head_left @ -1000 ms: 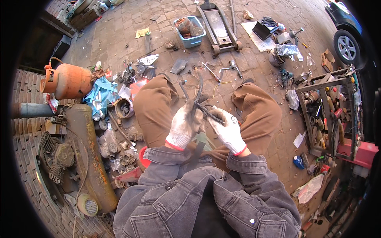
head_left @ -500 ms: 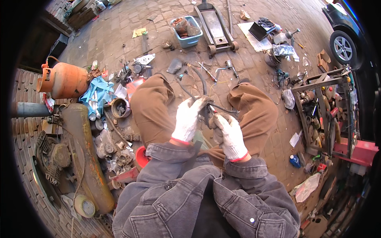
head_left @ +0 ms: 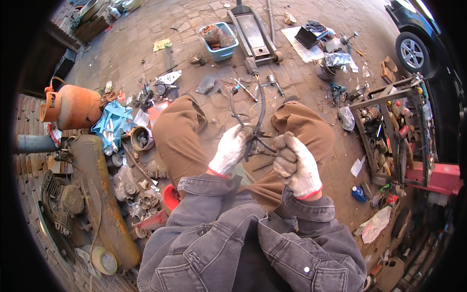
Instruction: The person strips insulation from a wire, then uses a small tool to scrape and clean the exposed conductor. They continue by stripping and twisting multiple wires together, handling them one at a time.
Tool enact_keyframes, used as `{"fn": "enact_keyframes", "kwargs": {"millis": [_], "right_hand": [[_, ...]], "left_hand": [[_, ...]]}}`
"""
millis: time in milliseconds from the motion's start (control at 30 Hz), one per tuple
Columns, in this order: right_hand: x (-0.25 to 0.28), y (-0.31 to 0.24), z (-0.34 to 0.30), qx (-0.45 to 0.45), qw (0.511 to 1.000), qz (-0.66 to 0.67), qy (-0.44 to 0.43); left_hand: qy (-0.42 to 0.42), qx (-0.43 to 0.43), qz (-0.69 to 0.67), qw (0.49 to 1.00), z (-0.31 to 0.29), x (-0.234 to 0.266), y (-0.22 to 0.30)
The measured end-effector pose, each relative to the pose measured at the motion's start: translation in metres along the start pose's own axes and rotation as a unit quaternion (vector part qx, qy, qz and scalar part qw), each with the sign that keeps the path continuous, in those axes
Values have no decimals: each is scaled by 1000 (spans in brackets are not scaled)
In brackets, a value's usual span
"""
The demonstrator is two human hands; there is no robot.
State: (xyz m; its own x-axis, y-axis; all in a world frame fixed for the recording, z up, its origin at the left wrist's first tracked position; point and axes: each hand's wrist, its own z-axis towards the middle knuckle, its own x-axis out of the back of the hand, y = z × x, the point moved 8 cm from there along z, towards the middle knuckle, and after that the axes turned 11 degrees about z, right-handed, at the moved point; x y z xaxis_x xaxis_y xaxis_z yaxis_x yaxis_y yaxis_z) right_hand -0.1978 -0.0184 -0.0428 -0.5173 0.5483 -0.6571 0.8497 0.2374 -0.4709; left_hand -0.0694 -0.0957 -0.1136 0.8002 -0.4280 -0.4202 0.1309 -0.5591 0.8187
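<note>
My left hand (head_left: 233, 148), in a white knit glove with soiled fingers, is closed around the junction of a wiring harness (head_left: 261, 104). From that grip, a ribbed black conduit rises in a curve to a dark connector (head_left: 251, 65). A thinner cable branch (head_left: 233, 109) bends up on the left, and short dark strands stick out below and to the right. My right hand (head_left: 296, 165), also gloved, is closed with curled fingers just right of the harness. One dark strand reaches its fingertips, but what the fingers hold is hidden. Brown-trousered knees flank both hands.
Ahead on the brick paving lie a screwdriver (head_left: 247, 91), a blue tub (head_left: 219, 52) and a floor jack (head_left: 251, 34). An orange gas cylinder (head_left: 78, 107) and scattered parts crowd the left. At right stand a metal rack (head_left: 389, 131) of tools and a car wheel (head_left: 412, 51).
My right hand has moved right and slightly down, away from my left hand. The conduit and its connector now stand up in plain sight. The view has shifted slightly.
</note>
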Motion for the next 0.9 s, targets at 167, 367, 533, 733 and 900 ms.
{"fn": "enact_keyframes", "kwargs": {"millis": [167,367,533,733,900], "right_hand": [[-4,-12,-6,-12,995,97,18],[-6,-19,-15,-15,997,66,25],[-13,-33,-19,-53,986,153,-32],[-16,-57,-12,-61,978,184,-78],[12,-91,13,53,993,98,-45]], "left_hand": [[-75,-34,-31,996,-17,-25,9],[12,-98,205,974,-14,-29,24],[-17,-50,278,959,-6,-15,9],[-4,-271,477,836,-26,-23,3],[-87,-298,556,771,-49,-17,-20]]}}
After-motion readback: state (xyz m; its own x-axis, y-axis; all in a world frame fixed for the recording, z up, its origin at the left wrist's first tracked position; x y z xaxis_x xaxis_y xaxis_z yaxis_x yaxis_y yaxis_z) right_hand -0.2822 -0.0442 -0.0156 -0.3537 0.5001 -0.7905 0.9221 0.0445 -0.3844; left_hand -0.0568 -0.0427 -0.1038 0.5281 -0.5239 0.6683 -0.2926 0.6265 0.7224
